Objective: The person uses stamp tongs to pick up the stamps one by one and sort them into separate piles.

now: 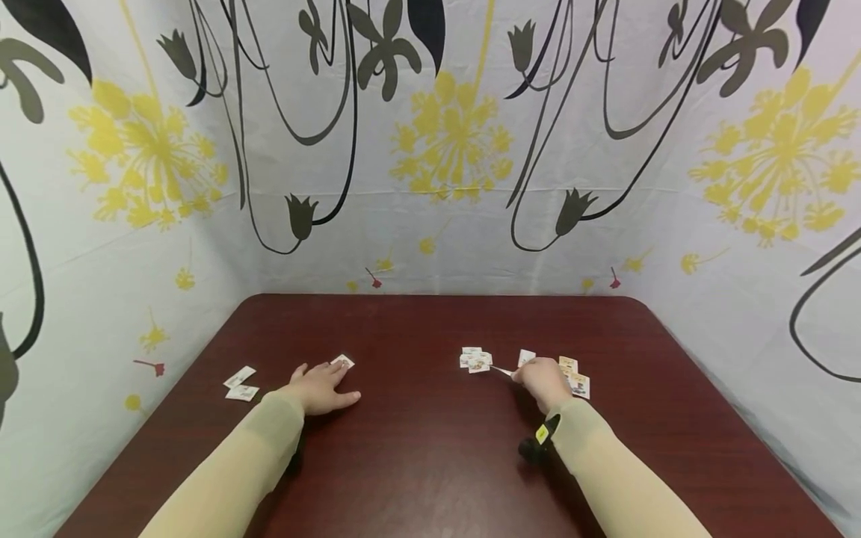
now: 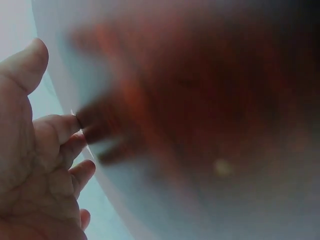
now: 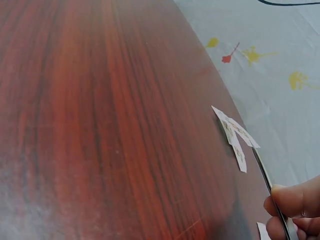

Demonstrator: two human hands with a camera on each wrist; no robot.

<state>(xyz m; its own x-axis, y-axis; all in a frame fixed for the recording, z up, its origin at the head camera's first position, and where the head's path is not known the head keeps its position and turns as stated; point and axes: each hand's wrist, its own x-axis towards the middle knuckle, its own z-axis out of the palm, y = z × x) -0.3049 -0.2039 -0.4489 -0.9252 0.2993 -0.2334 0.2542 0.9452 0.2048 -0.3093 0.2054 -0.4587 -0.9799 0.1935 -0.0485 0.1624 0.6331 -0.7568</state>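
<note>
In the head view my left hand lies at the left with fingers spread, its fingertips touching a small white paper card. The left wrist view shows that hand from the palm side. My right hand pinches thin metal tweezers between thumb and fingers. Their tip meets the edge of a cluster of small printed cards, which overlap one another; whether it grips one, I cannot tell. Another card lies just beyond the right hand, and printed cards lie to its right, partly hidden.
Two more white cards lie left of the left hand. The dark red wooden table has rounded far corners, with a flower-printed cloth hanging behind and at both sides. A black wrist strap is on the right wrist.
</note>
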